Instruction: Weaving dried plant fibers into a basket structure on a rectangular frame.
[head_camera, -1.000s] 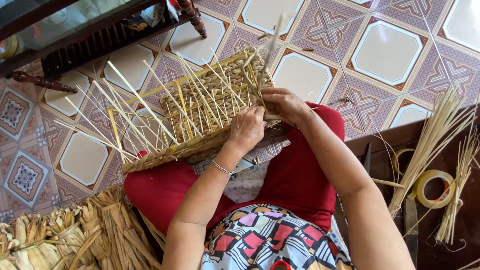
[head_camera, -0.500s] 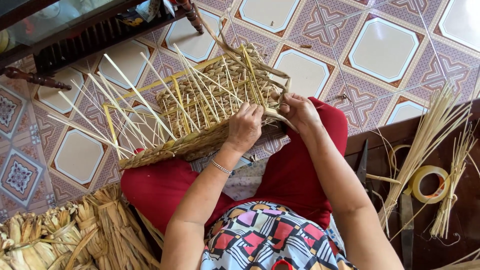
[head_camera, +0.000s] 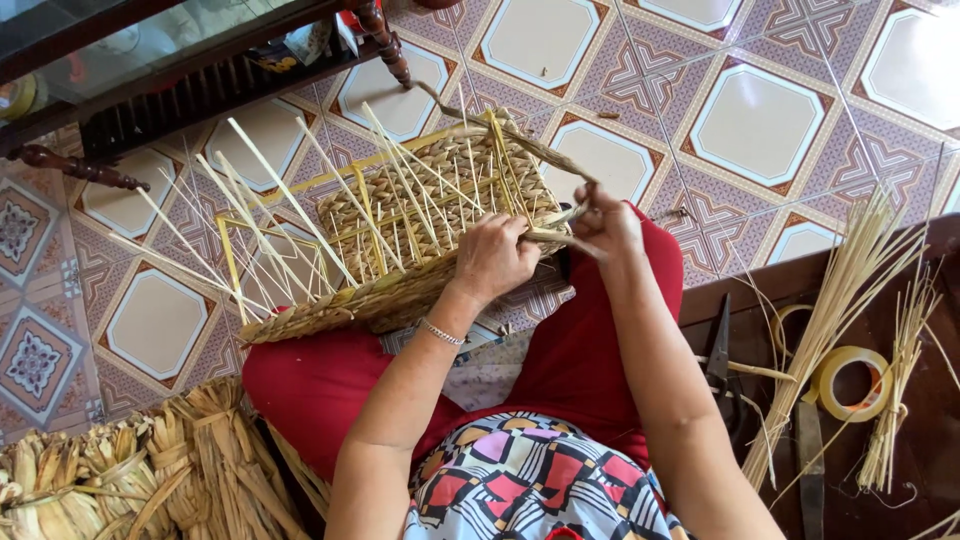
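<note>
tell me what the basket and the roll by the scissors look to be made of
Basket: likely dried plant fibre, matt tan plaits woven over a thin yellow frame, pale stiff stalks sticking out. The left hand grips its edge; the right hand pinches a strand. Roll: seemingly plastic tape, glossy translucent yellowish ring.

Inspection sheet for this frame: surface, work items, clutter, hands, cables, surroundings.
Surface: patterned tiled floor; the person sits with red-clad legs under the work.
Work items: half-woven basket on a yellow frame, tilted on the lap, pale stakes sticking out.
Clutter: tape roll, scissors and loose straw stalks on a dark wooden board at the right; bundled dried leaves at lower left.
Hands: left hand grips the basket's near edge; right hand pinches a weaving strand at the corner.
Cables: nothing seen.
Surroundings: dark wooden furniture with turned legs at top left.
</note>
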